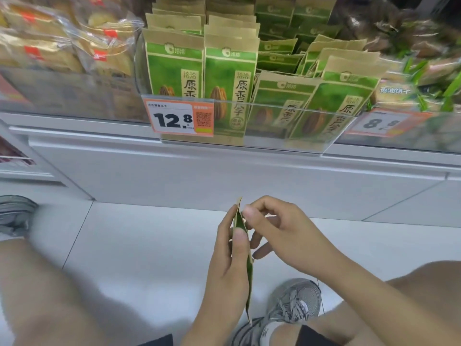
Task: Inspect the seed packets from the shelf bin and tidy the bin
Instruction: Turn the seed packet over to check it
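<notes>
One packet (pixel 243 248) was out of the bin and held low over the floor (pixel 139 240), edge-on to the viewer, so neither face could be read. The left hand (pixel 224 268) gripped it along its length, thumb pressed on the near side; the right hand (pixel 272 231) pinched the top edge with curled fingers. The step in hand appeared to be inspection. The next move would likely call for turning the packet flat to show a face, then returning it upright to the bin.

The clear bin (pixel 287 143) on the shelf (pixel 224 171) held the other packets (pixel 230 78): two upright rows at the left, and at the right a looser group leaning and lying askew, which probably needed straightening. A price tag (pixel 179 118) reading 12.8 was fixed to the bin's front. Bagged snacks (pixel 62 36) filled the neighbouring bin on the left; other goods on the right were too blurred to name.
</notes>
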{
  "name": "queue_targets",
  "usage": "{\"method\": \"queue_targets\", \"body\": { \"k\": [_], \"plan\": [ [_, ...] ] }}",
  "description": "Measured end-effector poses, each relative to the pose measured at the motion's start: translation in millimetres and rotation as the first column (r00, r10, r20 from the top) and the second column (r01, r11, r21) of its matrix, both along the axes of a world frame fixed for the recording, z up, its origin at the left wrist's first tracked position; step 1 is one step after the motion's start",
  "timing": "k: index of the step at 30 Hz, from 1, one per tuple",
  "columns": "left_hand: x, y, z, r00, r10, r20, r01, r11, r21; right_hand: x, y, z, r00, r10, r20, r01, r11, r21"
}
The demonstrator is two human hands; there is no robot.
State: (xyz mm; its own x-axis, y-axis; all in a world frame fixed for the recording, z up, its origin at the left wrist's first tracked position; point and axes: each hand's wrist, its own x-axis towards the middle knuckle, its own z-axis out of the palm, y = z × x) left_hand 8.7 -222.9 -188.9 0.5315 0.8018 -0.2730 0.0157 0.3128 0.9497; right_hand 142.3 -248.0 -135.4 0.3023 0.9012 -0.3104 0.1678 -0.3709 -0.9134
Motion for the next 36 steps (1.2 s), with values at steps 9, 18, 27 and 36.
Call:
{"method": "queue_targets", "body": {
  "k": [9, 18, 27, 36],
  "plan": [
    [2.1, -6.2, 0.6, 0.994, 0.103, -0.041, -0.108, 0.981, -0.159, -4.9, 2.5, -8.1, 0.991, 0.015, 0.131, -0.012, 1.0, -0.025],
    [-1.1, -4.1, 5.0, 0.976, 0.219, 0.016, -0.191, 0.885, -0.425, -16.0, 10.6, -9.7, 0.998, -0.053, -0.028, 0.05, 0.995, -0.081],
    [-7.8, 7.0, -3.4, 0.972, 0.214, 0.094, -0.189, 0.956, -0.226, -27.2, -5.1, -15.5, 0.961, 0.228, 0.157, -0.213, 0.971, -0.11],
    [-15.7, 13.4, -2.6, 0.964, 0.262, 0.038, -0.241, 0.929, -0.282, -20.7, -1.1, -3.8, 0.886, 0.449, 0.113, -0.43, 0.889, -0.159]
  ]
}}
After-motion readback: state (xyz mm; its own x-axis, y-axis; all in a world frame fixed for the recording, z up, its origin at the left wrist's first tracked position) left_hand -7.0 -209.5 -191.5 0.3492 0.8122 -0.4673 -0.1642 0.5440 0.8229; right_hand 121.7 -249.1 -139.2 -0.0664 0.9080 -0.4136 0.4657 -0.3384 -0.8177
